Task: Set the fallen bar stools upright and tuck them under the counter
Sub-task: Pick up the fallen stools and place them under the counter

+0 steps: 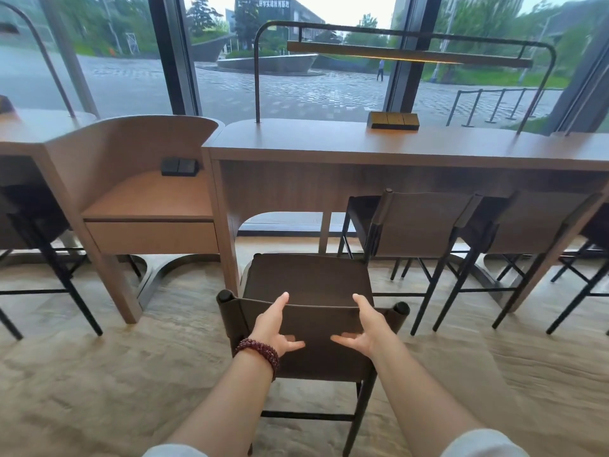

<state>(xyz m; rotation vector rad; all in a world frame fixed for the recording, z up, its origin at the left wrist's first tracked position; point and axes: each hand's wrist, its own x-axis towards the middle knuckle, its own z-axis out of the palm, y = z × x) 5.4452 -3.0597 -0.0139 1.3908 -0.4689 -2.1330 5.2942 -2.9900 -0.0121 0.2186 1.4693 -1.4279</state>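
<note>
A dark brown bar stool stands upright on the floor right in front of me, its seat pointing toward the wooden counter and just short of its edge. My left hand, with a bead bracelet at the wrist, lies flat against the near side of the stool's backrest, thumb up at the top edge. My right hand mirrors it on the right half of the backrest. On both hands the fingers are spread and not wrapped around anything.
Two matching stools stand tucked under the counter to the right, and another stool is at the far left. A low side unit with sockets adjoins the counter's left end. A wooden block and a lamp frame sit on the counter.
</note>
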